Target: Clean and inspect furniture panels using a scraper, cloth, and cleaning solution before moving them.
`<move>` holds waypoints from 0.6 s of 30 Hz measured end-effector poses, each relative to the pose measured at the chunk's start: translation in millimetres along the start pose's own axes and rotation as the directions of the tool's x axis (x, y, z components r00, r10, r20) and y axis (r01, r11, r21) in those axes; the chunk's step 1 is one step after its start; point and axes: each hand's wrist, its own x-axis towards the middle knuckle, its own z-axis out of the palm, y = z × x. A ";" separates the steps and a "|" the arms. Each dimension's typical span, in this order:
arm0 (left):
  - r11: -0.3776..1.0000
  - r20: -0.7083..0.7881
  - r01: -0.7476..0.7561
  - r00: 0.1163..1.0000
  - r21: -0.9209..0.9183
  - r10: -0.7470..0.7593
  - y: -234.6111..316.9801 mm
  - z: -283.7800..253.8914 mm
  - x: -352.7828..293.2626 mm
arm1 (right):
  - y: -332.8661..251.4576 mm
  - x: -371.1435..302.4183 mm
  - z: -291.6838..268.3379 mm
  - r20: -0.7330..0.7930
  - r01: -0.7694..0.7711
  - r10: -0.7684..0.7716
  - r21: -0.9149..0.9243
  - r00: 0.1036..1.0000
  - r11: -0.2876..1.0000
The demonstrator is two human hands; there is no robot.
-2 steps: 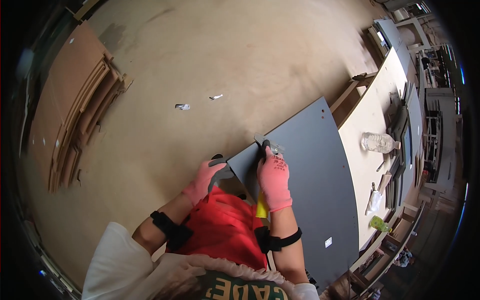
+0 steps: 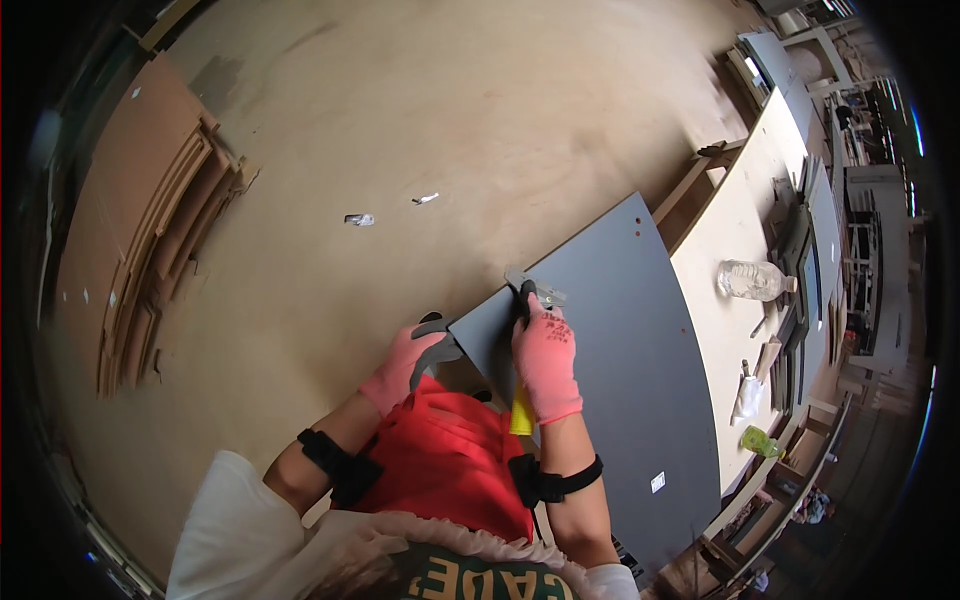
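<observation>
A large grey panel lies in front of me and to the right, its left corner pointing toward my lap. At that corner my left hand, in a pink glove with a dark palm, is closed on the panel's edge; its fingertips are partly hidden. My right hand, gloved the same way, grips a hand tool with a flat metal head and a yellow handle. The metal head rests at the panel's far left edge. Its exact kind cannot be made out.
Brown boards are stacked at the left. Two scraps lie on the floor. Beyond the panel, a pale board carries a clear plastic bottle, a white tube and a green-labelled bottle.
The surroundings have shifted slightly left in the view. Both hands keep their places on the panel and the tool.
</observation>
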 end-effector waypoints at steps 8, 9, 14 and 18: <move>0.970 0.164 0.200 0.970 -0.137 -0.176 17.1 -7.1 32.5 | -13.1 -21.3 -2.4 0.155 -0.021 0.020 0.003 0.988 1.000; 0.975 0.141 0.210 0.970 -0.077 -0.197 18.7 -1.9 38.7 | -9.4 -8.9 -9.9 0.144 -0.039 0.040 -0.011 0.989 0.999; 0.960 0.048 0.265 0.962 0.087 -0.270 22.7 -0.5 47.0 | 17.8 41.5 -30.2 0.182 -0.109 0.119 -0.064 0.976 0.992; 0.931 -0.014 0.331 0.943 0.153 -0.333 29.0 1.0 46.8 | 34.0 66.6 -37.1 0.228 -0.227 0.209 0.057 0.951 0.972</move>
